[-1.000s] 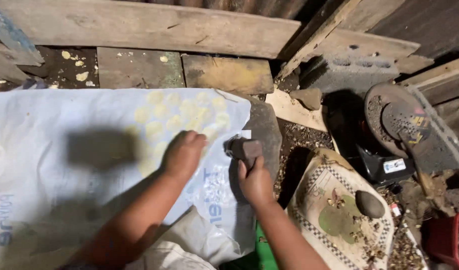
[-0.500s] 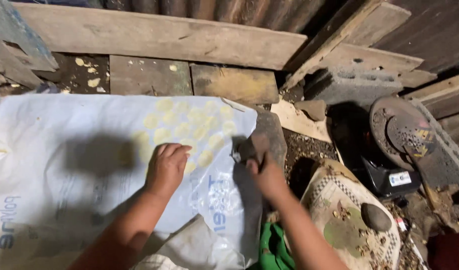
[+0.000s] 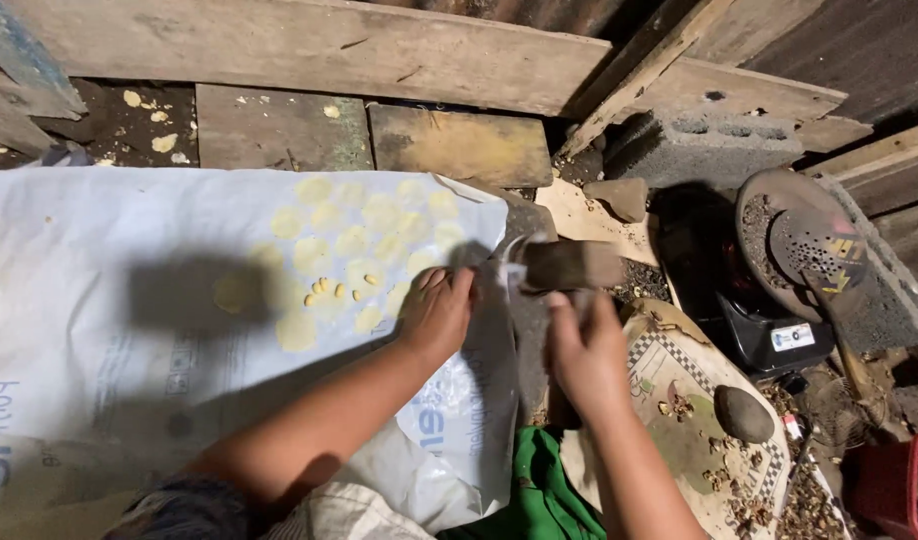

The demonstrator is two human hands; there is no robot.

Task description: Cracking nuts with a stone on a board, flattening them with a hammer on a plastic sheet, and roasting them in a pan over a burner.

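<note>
Overhead, the right hand (image 3: 584, 355) grips a brown stone (image 3: 571, 264); the left hand (image 3: 437, 312), flat and empty, pins a white sack (image 3: 129, 300). Best strike squarely, clear of those fingers.

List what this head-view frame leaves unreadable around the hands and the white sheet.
- Right hand: its hold on the brown block is motion-blurred.
- White sheet: cut off by the left edge.
- Yellow pieces: too small to identify.
- Left hand: its palm hides whatever lies beneath.
</note>
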